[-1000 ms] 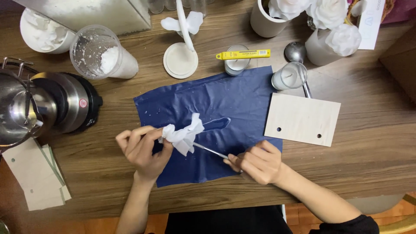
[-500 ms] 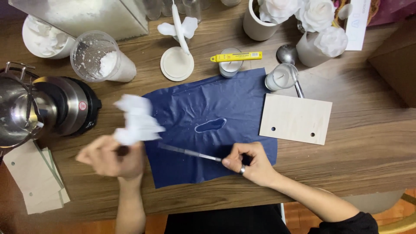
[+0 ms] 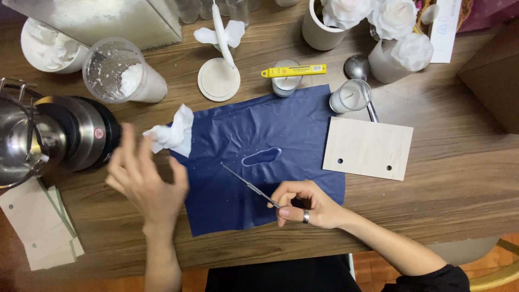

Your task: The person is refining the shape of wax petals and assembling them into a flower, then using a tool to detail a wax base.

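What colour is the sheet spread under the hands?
Dark navy blue sheet, seen in the head view.

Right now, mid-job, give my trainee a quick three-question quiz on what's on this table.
1. True or false: the right hand holds a thin metal tool over the dark blue sheet.
2. Multiple choice: the crumpled white tissue lies (A) on the wooden board, (B) at the left edge of the dark blue sheet, just above the left hand, (C) inside the metal pot.
3. Fill in: the yellow cutter rests across the top of a small ____.

Key: 1 true. 2 B. 3 candle jar. The left hand is open and blurred, holding nothing that can be seen.
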